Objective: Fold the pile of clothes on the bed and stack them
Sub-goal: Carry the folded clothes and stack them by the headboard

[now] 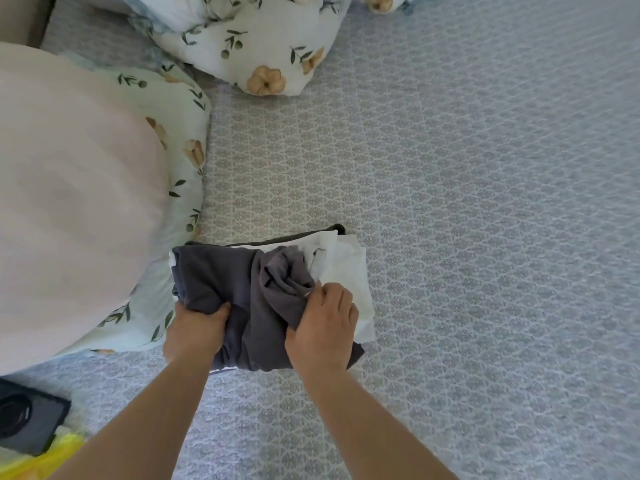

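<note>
Between both hands, a grey garment [239,299] spans sideways atop the stack; left hand [197,329] and right hand [323,327] each grip an end.

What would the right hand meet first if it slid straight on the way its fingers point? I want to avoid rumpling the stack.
Probably the bunched fold of the grey garment its fingers already pinch; the right hand points up-left across it. Beyond lies white folded cloth, though depth is unclear.
</note>
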